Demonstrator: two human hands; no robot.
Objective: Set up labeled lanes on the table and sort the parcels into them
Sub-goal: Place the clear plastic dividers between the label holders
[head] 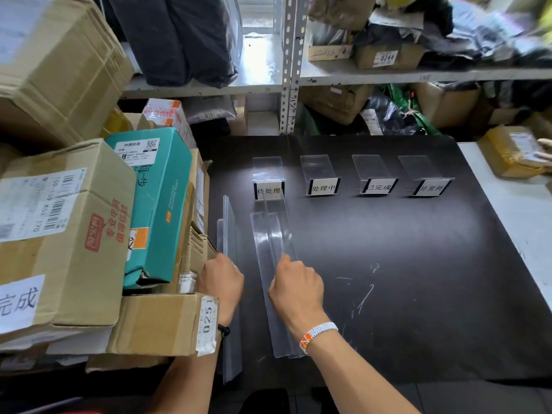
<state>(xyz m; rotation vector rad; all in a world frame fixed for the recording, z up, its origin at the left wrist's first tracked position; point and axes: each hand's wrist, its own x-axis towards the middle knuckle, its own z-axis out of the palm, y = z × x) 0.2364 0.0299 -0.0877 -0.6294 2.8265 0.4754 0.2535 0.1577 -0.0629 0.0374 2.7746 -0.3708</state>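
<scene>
Several clear label stands with printed Chinese labels (268, 191) (323, 187) (378, 186) (431, 187) stand in a row across the back of the black table mat (403, 264). A clear acrylic T-shaped divider (270, 243) lies lengthwise below the leftmost label. My right hand (295, 289) pinches its upright fin near the front. A stack of further clear dividers (227, 231) stands at the mat's left edge, and my left hand (221, 280) grips its near part. Parcels are piled at the left: a teal box (158, 204) and cardboard boxes (65, 240) (161, 324).
Metal shelving (288, 64) with bags and boxes rises behind the table. A yellow-wrapped parcel (513, 150) lies on the white surface at the right, with another person's fingers (545, 150) on it. A large cardboard box (53, 61) sits at top left.
</scene>
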